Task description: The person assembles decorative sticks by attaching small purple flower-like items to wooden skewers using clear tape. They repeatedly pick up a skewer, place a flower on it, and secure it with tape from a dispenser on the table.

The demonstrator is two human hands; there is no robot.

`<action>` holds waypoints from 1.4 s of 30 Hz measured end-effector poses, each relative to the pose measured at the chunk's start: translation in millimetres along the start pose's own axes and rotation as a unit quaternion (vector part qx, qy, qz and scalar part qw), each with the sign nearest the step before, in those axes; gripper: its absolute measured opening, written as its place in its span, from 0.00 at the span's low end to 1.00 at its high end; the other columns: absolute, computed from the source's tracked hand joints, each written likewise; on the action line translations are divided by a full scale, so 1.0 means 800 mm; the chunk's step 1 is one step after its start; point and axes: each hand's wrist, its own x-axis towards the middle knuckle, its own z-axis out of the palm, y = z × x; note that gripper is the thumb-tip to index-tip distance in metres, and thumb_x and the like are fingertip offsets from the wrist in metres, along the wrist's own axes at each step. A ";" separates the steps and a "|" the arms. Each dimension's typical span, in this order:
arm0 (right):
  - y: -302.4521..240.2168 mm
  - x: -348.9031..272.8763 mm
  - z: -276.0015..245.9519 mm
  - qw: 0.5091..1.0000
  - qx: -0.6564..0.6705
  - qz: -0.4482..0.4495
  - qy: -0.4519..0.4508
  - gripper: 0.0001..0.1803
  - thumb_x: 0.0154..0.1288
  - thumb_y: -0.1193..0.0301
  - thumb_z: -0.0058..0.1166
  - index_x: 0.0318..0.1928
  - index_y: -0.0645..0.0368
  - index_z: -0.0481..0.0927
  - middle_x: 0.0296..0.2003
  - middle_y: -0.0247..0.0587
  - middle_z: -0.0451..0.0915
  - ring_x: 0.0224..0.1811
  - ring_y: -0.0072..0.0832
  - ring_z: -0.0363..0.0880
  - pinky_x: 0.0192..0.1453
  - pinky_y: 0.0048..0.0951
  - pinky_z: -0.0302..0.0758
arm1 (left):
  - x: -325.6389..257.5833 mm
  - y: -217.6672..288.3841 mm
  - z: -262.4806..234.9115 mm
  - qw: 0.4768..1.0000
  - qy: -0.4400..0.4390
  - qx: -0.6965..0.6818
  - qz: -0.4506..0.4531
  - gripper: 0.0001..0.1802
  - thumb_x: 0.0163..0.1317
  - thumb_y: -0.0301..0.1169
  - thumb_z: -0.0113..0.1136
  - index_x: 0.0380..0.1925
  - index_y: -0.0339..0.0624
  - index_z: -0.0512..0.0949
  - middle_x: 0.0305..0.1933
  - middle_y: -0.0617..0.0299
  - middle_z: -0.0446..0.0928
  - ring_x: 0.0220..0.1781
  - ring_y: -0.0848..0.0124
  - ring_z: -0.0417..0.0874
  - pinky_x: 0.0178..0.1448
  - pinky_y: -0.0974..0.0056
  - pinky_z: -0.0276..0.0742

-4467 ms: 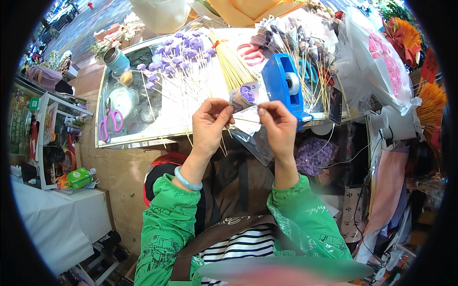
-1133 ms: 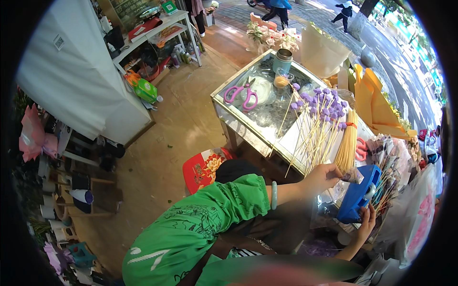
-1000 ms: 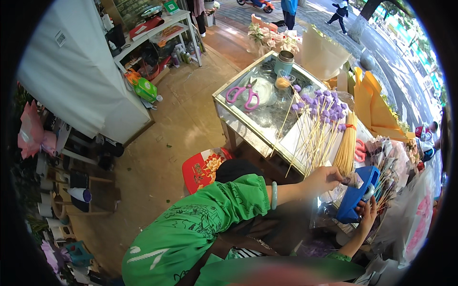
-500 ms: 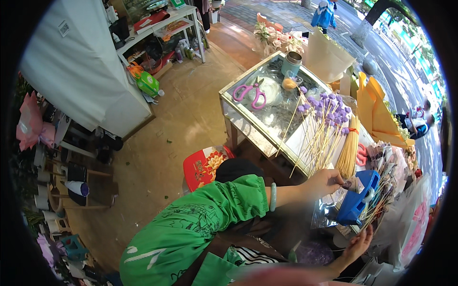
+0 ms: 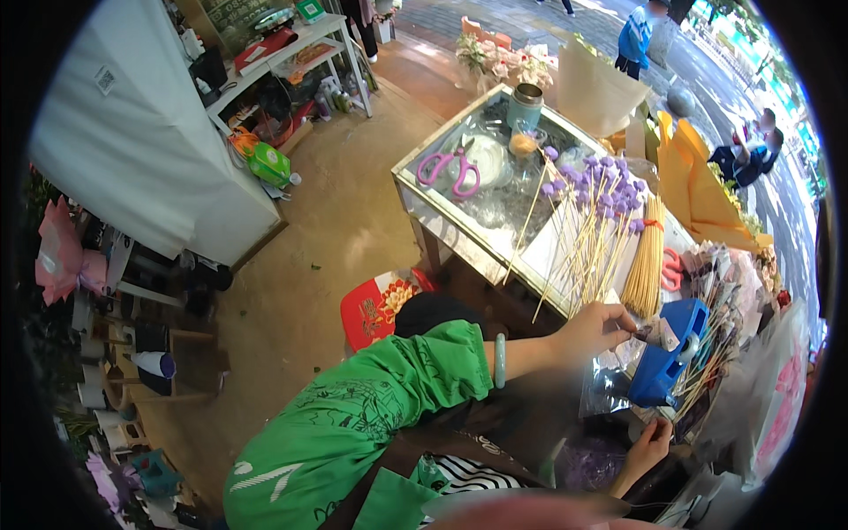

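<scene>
My left hand (image 5: pixel 594 334), its green-sleeved arm wearing a pale bangle, pinches a small folded printed paper piece (image 5: pixel 652 333) beside a blue tape dispenser (image 5: pixel 664 364). Just below the dispenser's near end is my right hand (image 5: pixel 647 449), its fingers drawn together; what they hold, if anything, is too small to make out. Thin sticks and wrapped paper pieces (image 5: pixel 707 353) lie right of the dispenser. Beyond my left hand, purple flower heads on pale sticks (image 5: pixel 609 199) rest on the table next to a bundle of plain sticks (image 5: pixel 647 265) tied with a red band.
Pink-handled scissors (image 5: pixel 450 170), a jar (image 5: pixel 525 106) and a clear roll stand on the glass-topped table (image 5: pixel 408 181). Red-handled scissors (image 5: pixel 671 268) lie near the stick bundle. Orange wrapping paper (image 5: pixel 693 190) and a plastic-wrapped bouquet (image 5: pixel 768 415) are on the right. A red stool (image 5: pixel 367 314) is left.
My right hand has shifted left and up to the dispenser's near end. My left hand stays almost in place with the paper piece. The view has moved slightly; people outside have moved.
</scene>
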 end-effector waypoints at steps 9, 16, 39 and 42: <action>-0.140 -0.005 0.048 0.952 0.288 -0.057 -0.086 0.04 0.65 0.78 0.49 0.36 0.68 0.75 0.28 0.30 0.72 0.27 0.13 0.65 0.31 0.14 0.62 | -0.002 -0.013 0.014 0.983 -0.061 -0.134 -0.113 0.08 0.60 0.24 0.56 0.39 0.33 0.76 0.30 0.65 0.76 0.27 0.80 0.73 0.30 0.75 0.68; -0.168 0.022 0.077 0.958 0.264 -0.023 -0.114 0.07 0.66 0.74 0.50 0.34 0.68 0.74 0.26 0.30 0.74 0.28 0.14 0.66 0.32 0.15 0.64 | -0.009 -0.011 0.010 0.998 -0.058 -0.013 -0.021 0.08 0.60 0.21 0.53 0.40 0.31 0.75 0.36 0.61 0.78 0.40 0.78 0.77 0.46 0.72 0.74; -0.167 0.061 0.079 0.945 0.293 0.041 -0.136 0.08 0.58 0.76 0.59 0.35 0.70 0.80 0.27 0.38 0.82 0.29 0.16 0.76 0.33 0.18 0.72 | -0.002 -0.009 0.003 0.993 -0.043 -0.089 -0.060 0.10 0.61 0.20 0.52 0.43 0.31 0.74 0.33 0.61 0.77 0.32 0.80 0.75 0.38 0.74 0.71; -0.162 0.060 0.085 0.934 0.336 0.030 -0.119 0.08 0.58 0.76 0.58 0.35 0.70 0.80 0.26 0.38 0.82 0.27 0.16 0.77 0.32 0.18 0.72 | -0.004 -0.012 0.009 0.993 -0.027 -0.104 -0.050 0.10 0.61 0.20 0.53 0.43 0.30 0.74 0.35 0.60 0.77 0.33 0.79 0.75 0.39 0.74 0.71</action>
